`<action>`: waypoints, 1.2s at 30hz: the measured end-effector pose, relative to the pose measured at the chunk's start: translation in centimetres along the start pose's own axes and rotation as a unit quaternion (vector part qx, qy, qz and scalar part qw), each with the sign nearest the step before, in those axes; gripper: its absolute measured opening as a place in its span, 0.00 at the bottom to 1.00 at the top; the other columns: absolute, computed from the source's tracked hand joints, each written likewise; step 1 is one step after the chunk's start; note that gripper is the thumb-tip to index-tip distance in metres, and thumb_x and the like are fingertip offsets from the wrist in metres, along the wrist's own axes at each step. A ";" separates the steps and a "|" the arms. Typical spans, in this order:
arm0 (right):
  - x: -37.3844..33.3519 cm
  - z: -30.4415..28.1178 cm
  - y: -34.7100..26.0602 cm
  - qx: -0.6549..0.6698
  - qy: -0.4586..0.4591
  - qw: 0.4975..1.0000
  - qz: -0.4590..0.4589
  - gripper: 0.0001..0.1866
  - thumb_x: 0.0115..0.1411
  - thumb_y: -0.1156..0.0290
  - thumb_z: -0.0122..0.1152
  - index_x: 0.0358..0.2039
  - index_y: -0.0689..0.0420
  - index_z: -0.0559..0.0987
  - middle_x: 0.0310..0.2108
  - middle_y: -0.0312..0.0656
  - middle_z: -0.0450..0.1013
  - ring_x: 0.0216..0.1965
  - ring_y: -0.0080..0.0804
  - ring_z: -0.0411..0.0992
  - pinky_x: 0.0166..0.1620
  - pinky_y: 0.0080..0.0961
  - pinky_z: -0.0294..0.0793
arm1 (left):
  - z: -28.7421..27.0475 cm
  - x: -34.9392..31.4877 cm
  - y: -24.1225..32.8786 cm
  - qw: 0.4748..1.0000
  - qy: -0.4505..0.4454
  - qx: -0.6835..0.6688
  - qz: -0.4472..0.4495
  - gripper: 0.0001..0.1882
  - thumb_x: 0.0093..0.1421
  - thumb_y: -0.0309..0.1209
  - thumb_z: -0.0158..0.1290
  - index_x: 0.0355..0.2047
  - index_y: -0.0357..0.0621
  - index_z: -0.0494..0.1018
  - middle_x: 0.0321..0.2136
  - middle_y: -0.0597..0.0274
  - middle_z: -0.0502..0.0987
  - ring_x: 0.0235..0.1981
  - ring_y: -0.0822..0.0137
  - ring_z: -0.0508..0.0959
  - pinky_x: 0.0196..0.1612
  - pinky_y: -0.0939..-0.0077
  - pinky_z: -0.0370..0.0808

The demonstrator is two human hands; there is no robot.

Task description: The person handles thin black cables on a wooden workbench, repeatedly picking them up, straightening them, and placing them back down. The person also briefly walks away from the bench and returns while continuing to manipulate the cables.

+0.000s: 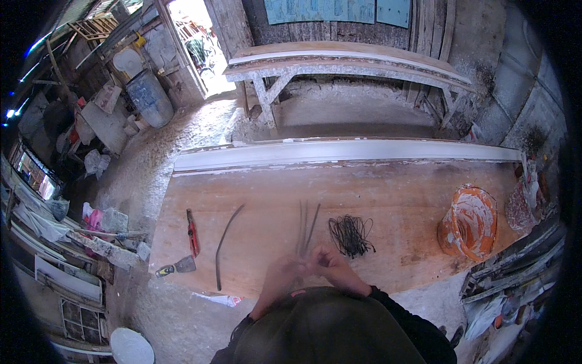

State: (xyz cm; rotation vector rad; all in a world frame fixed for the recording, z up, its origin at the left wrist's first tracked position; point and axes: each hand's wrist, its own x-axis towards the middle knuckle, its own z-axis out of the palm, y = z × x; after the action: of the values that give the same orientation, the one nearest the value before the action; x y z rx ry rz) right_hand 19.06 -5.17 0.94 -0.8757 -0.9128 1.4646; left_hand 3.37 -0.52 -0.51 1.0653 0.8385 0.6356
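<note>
A wooden table (394, 197) spreads below and beyond the fingers. An orange bucket (449, 233) smeared with white stands well to their right. The left hand (281, 272) and right hand (333, 266) meet, slightly blurred, fingertips drawn together. Just right of the fingers lies a black cord bundle (351, 236); well left, a curved dark strip (222, 244). Thin dark strands (313, 223) — pinched between both hands' fingertips — reach away from them.

doorway (199, 45) glaring white — floor (182, 136) shining, hands (330, 264) slightly blurred, rim dark
</note>
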 end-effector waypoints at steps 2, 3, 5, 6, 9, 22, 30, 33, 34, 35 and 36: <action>0.0 0.1 -0.1 -0.034 -0.016 0.999 0.012 0.09 0.53 0.72 0.55 0.27 0.55 0.63 0.25 0.31 0.62 0.29 0.17 0.63 0.32 0.14 0.62 | -0.1 0.0 -0.5 0.999 0.006 -0.012 0.036 0.07 0.51 0.28 0.53 0.29 0.38 0.68 0.24 0.64 0.72 0.25 0.73 0.72 0.26 0.83 0.69; 0.1 -0.1 0.3 -0.041 -0.025 0.999 0.002 0.09 0.53 0.72 0.55 0.26 0.55 0.63 0.24 0.31 0.62 0.29 0.17 0.62 0.32 0.14 0.62 | 0.0 0.1 -0.6 0.998 0.008 -0.018 0.054 0.07 0.51 0.28 0.53 0.29 0.38 0.68 0.24 0.64 0.72 0.25 0.73 0.72 0.26 0.83 0.69; 0.3 -0.6 1.7 -0.056 -0.043 0.997 -0.017 0.09 0.54 0.72 0.55 0.25 0.55 0.63 0.24 0.30 0.60 0.29 0.16 0.60 0.33 0.13 0.61 | 0.3 -0.2 -0.4 0.998 0.026 -0.048 0.031 0.07 0.51 0.28 0.53 0.28 0.39 0.68 0.23 0.64 0.71 0.24 0.74 0.72 0.26 0.83 0.69; 0.2 -0.4 1.5 -0.053 -0.039 0.998 -0.009 0.09 0.54 0.73 0.55 0.25 0.55 0.63 0.24 0.30 0.60 0.29 0.16 0.60 0.33 0.13 0.61 | 0.3 -0.3 -0.4 0.997 0.036 -0.064 0.020 0.07 0.51 0.28 0.53 0.28 0.39 0.68 0.23 0.64 0.71 0.24 0.74 0.72 0.26 0.83 0.69; 0.1 0.1 0.9 -0.026 -0.038 0.999 -0.001 0.09 0.53 0.74 0.55 0.25 0.55 0.62 0.24 0.29 0.59 0.29 0.16 0.59 0.34 0.13 0.60 | 0.1 -0.3 -0.9 0.997 0.047 -0.052 0.031 0.08 0.51 0.29 0.53 0.28 0.39 0.68 0.23 0.64 0.71 0.24 0.74 0.71 0.26 0.83 0.69; -0.1 0.1 0.2 -0.076 -0.007 0.996 0.034 0.12 0.52 0.78 0.52 0.39 0.57 0.68 0.36 0.36 0.68 0.33 0.22 0.67 0.33 0.19 0.67 | -0.8 0.5 0.8 0.986 0.055 0.041 0.151 0.12 0.47 0.25 0.55 0.33 0.41 0.67 0.32 0.65 0.68 0.34 0.72 0.69 0.41 0.78 0.66; 0.3 -1.7 1.0 0.236 0.029 0.959 0.154 0.07 0.55 0.74 0.49 0.36 0.55 0.68 0.32 0.34 0.68 0.21 0.13 0.62 0.17 0.07 0.57 | 2.9 -0.1 2.2 0.990 -0.077 0.113 0.041 0.28 0.47 0.24 0.55 0.49 0.41 0.58 0.41 0.58 0.68 0.42 0.68 0.69 0.45 0.72 0.65; 0.1 -2.6 1.4 0.363 0.004 0.919 0.155 0.04 0.56 0.72 0.49 0.33 0.52 0.66 0.27 0.31 0.66 0.18 0.12 0.57 0.14 0.06 0.51 | 2.8 0.0 1.6 0.995 -0.066 0.051 0.060 0.27 0.47 0.23 0.55 0.47 0.40 0.59 0.37 0.59 0.69 0.39 0.69 0.70 0.43 0.75 0.66; 0.2 -2.6 1.4 0.371 0.008 0.916 0.154 0.04 0.56 0.71 0.49 0.32 0.52 0.66 0.25 0.30 0.64 0.18 0.12 0.57 0.13 0.06 0.50 | 2.7 0.0 1.5 0.996 -0.051 0.055 0.051 0.25 0.47 0.23 0.54 0.47 0.40 0.60 0.36 0.60 0.70 0.38 0.70 0.70 0.42 0.76 0.66; 0.2 -2.6 1.3 0.378 0.012 0.913 0.153 0.03 0.56 0.70 0.49 0.31 0.51 0.65 0.24 0.29 0.63 0.17 0.13 0.56 0.13 0.06 0.49 | 2.5 0.0 1.4 0.997 -0.036 0.059 0.041 0.24 0.47 0.22 0.53 0.46 0.40 0.61 0.35 0.61 0.70 0.37 0.71 0.70 0.41 0.77 0.66; 0.2 -2.4 0.9 0.343 0.027 0.928 0.147 0.03 0.57 0.70 0.49 0.31 0.51 0.65 0.24 0.29 0.63 0.18 0.13 0.56 0.13 0.07 0.51 | 2.2 -0.2 1.4 0.997 -0.019 0.061 0.033 0.23 0.47 0.21 0.52 0.45 0.39 0.61 0.33 0.61 0.70 0.36 0.72 0.69 0.41 0.78 0.66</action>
State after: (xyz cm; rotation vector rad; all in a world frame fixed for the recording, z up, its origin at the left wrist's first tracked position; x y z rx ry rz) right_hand 20.85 -4.91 -0.94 -0.5273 -0.1799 1.8389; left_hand 5.06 -1.21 1.37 1.2171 0.8199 0.6232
